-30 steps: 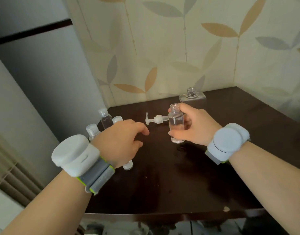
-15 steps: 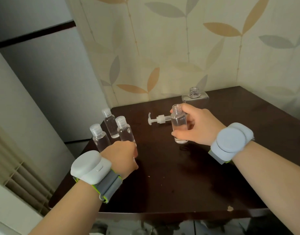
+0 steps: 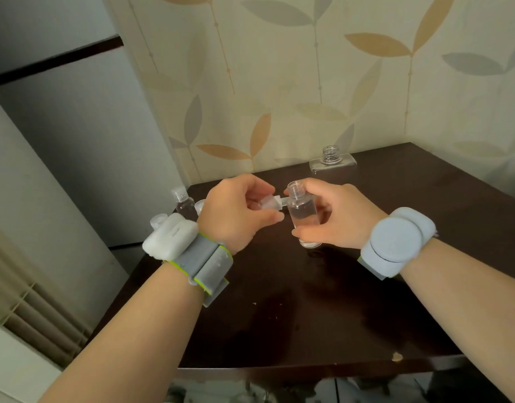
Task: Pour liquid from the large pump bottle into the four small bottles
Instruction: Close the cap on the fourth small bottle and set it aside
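Observation:
My right hand (image 3: 337,219) grips a small clear bottle (image 3: 303,212), upright just above the dark table (image 3: 308,315), neck uncapped, partly filled with clear liquid. My left hand (image 3: 236,212) is right beside it on the left, pinching a small translucent cap (image 3: 268,204) close to the bottle's neck. The large bottle (image 3: 332,161), flat, clear and with its pump removed, stands at the back by the wall. Three capped small bottles (image 3: 182,199) stand at the table's left edge, partly hidden by my left wrist. The pump head is mostly hidden behind my left fingers.
Leaf-patterned walls close off the table at the back and right. The left edge drops off beside a grey panel. A wet patch shines on the table under the held bottle, and a small crumb (image 3: 397,357) lies near the front edge.
My left hand has come up from the table's left side to beside the open bottle and now pinches a cap. The right hand keeps the bottle almost still.

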The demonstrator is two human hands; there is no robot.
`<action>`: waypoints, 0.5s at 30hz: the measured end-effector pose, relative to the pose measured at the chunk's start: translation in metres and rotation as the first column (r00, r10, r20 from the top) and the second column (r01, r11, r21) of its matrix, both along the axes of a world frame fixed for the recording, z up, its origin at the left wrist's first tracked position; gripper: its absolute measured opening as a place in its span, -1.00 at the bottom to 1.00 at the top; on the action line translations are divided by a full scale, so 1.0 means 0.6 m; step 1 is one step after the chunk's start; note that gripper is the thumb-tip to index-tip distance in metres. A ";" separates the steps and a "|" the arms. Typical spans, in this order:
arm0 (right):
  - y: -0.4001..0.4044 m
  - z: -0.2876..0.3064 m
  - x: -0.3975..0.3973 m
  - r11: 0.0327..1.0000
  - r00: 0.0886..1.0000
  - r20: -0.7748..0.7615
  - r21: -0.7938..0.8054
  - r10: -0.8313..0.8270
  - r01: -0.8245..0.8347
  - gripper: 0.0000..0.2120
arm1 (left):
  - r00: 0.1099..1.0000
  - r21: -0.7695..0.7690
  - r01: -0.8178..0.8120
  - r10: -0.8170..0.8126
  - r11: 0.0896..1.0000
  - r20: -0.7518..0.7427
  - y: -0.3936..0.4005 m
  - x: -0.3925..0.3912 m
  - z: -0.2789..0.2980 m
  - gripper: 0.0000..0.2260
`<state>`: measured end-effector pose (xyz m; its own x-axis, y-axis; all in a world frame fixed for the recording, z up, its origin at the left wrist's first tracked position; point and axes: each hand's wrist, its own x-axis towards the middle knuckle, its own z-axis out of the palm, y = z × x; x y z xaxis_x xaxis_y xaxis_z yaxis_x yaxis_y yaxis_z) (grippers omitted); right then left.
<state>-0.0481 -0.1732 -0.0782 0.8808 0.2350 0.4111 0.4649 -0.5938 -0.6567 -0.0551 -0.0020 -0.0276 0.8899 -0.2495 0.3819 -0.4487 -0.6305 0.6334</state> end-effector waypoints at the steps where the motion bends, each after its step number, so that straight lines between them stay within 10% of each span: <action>1: 0.001 0.001 -0.001 1.000 1.000 0.002 -0.005 0.004 -0.004 -0.58 | 1.000 -0.013 0.019 -0.019 1.000 0.011 -0.002 0.002 0.001 -0.77; 15: 0.004 0.007 -0.005 0.999 1.000 0.000 -0.019 0.031 -0.031 -0.63 | 0.991 -0.174 0.130 -0.125 0.976 0.042 -0.021 0.008 0.012 -0.84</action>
<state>-0.0512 -0.1711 -0.0739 0.8727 0.2699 0.4069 0.4837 -0.5916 -0.6450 -0.0503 -0.0143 -0.0204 0.8424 -0.2870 0.4561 -0.5388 -0.4470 0.7140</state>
